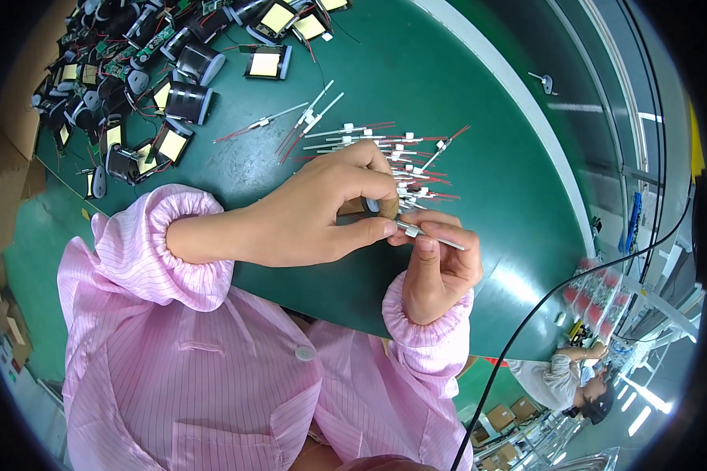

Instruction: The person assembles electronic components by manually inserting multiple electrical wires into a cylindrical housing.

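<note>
Green table (401, 55), cardboard box (4, 188), contents unclear; both hands (330, 204) (445, 271), narrow grip on white stick (413, 231).

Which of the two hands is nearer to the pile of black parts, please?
Left. The left hand is below and right of the pile of black parts, apart from it; the right hand is farther right and lower.

Labels, numbers, signs — nothing legible anywhere.

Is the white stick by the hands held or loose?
Held: the right hand pinches the stick, and the left hand is at its left end.
</note>
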### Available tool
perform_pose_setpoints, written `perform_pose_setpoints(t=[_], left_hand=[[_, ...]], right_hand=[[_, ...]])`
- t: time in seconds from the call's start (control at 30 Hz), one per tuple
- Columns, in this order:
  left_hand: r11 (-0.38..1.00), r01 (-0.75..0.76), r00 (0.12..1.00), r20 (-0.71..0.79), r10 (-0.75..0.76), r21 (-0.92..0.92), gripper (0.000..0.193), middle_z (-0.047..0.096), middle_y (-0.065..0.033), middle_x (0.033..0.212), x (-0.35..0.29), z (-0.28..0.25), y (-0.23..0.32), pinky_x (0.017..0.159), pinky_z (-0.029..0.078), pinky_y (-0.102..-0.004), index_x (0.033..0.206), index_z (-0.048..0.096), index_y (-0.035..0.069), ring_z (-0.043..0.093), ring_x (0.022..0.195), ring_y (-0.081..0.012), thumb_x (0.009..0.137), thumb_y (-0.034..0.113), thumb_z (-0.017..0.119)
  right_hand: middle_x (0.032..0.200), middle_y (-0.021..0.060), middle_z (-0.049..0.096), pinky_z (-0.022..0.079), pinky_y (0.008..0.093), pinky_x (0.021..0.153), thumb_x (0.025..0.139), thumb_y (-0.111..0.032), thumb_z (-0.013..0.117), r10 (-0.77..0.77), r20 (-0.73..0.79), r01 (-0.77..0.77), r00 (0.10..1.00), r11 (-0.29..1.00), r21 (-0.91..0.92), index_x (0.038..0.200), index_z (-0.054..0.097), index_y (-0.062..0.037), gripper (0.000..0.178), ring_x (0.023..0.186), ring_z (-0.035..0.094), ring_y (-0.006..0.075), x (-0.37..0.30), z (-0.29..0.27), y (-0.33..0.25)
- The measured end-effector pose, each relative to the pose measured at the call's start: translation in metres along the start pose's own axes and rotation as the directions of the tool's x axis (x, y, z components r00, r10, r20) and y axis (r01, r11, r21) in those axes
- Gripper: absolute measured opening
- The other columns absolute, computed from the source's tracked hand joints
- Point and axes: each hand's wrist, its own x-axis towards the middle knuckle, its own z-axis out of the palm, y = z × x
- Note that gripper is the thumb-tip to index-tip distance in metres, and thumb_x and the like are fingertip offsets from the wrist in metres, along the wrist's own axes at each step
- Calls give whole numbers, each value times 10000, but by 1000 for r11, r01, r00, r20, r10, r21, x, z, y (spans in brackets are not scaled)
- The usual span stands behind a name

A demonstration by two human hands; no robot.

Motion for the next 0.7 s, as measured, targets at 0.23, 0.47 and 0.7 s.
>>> perform_pose_setpoints(t=[0.23,0.47,0.7], left_hand=[[998,-4,1000,-6,4,-64,98,512,-73,946,1,3,-1,769,413,-297,819,595,12,518,875,-185,842,80,661],[995,25,998,60,-31,99,101,515,-68,958,-1,4,1,707,403,-287,818,582,16,518,848,-174,846,78,656],[994,-19,995,93,29,-108,43,549,-77,928,3,-2,3,670,410,-270,808,614,18,531,833,-163,839,39,637]], right_hand=[[1062,230,605,548,336,801,911,107,509,15,25,-16,1000,999,50,1058,525,49,159,903,639,238,2,-3,2],[1056,228,609,529,317,797,886,100,557,-11,85,26,996,985,-173,1016,544,48,140,893,635,224,3,-6,-3],[1008,225,597,523,313,741,914,46,555,-20,69,10,997,990,138,998,537,48,86,821,626,220,6,-13,-4]])
